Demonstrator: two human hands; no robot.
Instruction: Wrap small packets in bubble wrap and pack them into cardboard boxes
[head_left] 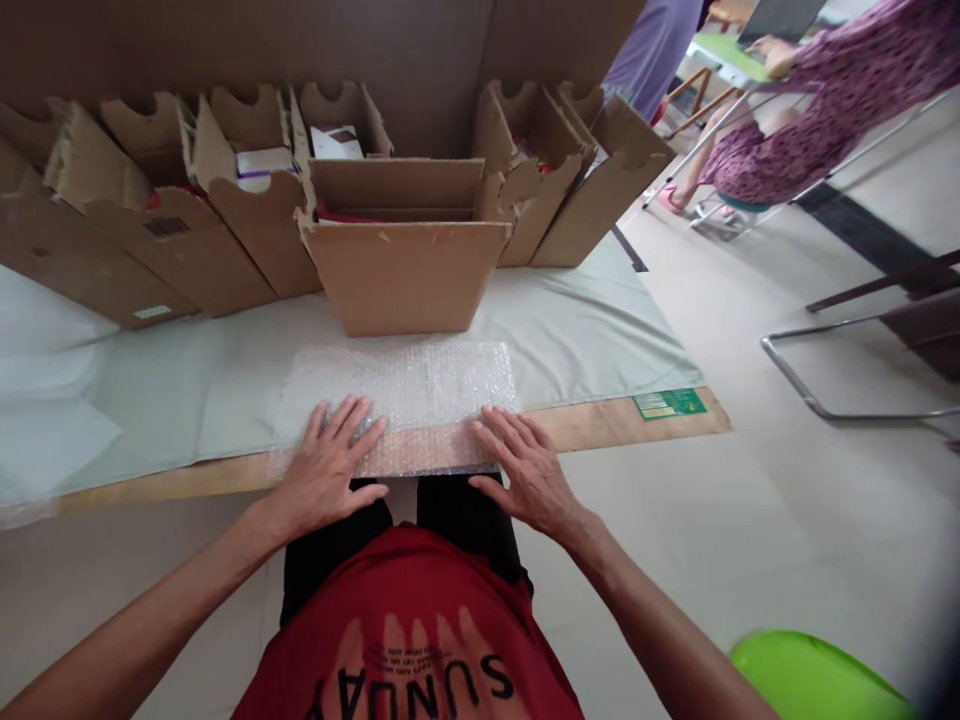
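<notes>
Open green cloth (592, 335) free to pass right and left of the bubble wrap (420, 385); straight ahead blocked by a cardboard box (405, 275) just beyond, walled behind by cardboard bins (225, 200)

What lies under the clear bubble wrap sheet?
Under the clear bubble wrap sheet: pale green cloth at the far part, brown wooden board at the near edge. The left hand and right hand hide patches.

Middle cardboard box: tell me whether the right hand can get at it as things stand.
Probably yes. The right hand lies flat and empty on the bubble wrap, and only that flat sheet lies between it and the box.
</notes>
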